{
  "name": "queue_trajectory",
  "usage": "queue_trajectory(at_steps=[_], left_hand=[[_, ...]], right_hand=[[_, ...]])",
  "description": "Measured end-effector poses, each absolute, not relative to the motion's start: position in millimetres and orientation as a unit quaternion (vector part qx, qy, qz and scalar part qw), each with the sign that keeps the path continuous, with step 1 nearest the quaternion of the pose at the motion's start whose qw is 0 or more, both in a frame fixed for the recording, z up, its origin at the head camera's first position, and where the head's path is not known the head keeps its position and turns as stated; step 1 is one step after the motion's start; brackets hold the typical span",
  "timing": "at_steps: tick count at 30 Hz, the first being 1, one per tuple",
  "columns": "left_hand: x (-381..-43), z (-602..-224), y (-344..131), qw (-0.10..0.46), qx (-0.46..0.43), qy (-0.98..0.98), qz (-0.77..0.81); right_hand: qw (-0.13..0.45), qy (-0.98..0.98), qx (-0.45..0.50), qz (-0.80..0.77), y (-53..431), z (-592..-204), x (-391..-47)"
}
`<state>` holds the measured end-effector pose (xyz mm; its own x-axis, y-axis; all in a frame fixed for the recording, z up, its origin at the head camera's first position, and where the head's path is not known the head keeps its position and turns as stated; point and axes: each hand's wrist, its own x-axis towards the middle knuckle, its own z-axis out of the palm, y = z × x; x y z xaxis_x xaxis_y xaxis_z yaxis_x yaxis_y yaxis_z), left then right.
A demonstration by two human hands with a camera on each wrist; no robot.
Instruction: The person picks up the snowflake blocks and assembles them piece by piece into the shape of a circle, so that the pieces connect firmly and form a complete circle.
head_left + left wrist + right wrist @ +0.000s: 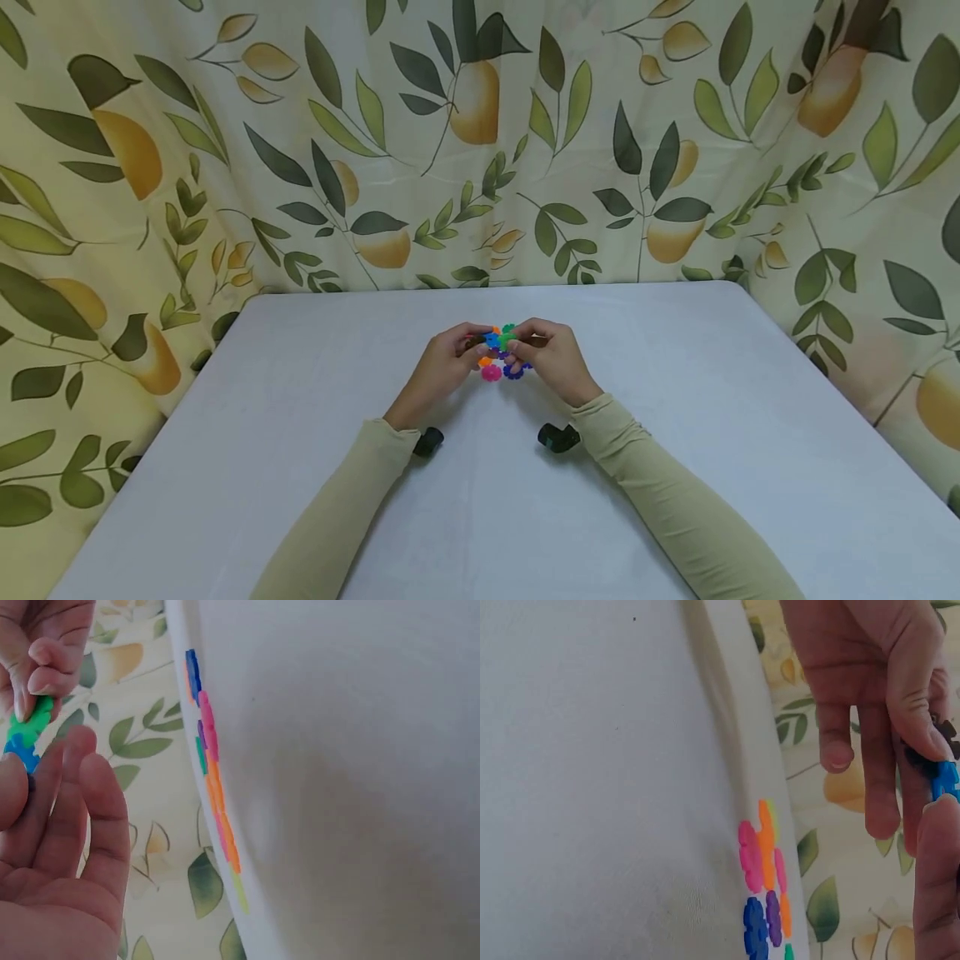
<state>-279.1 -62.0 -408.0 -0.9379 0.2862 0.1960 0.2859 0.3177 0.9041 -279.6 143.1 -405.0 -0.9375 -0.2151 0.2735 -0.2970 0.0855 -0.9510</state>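
Observation:
Both hands meet over the far half of the table. My left hand (448, 357) pinches a black notched plastic piece (924, 760) between thumb and fingers, its other fingers extended. A blue flower-shaped piece (22, 753) adjoins the black one. My right hand (558, 357) pinches a green flower-shaped piece (31, 726), which overlaps the blue one edge to edge. Below and beyond the hands, loose flower-shaped pieces lie on the table, among them a pink one (491, 373), a dark blue one (513, 372) and an orange one (766, 844). My hands partly hide this group in the head view.
A white cloth covers the table (480, 517). Behind it and at both sides hangs a curtain (300, 225) printed with leaves and fruit. Small black devices (428, 442) sit at both wrists, beside the light green sleeves (660, 483).

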Motion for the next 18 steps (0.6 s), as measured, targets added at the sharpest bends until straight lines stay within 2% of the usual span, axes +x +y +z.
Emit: queue_trajectory(at_steps=[18], left_hand=[[-283.3, -407.8, -69.0, 0.031, 0.166, 0.801, 0.574]], right_hand=[[0.060, -0.770, 0.189, 0.606, 146.7, -402.1, -281.9]])
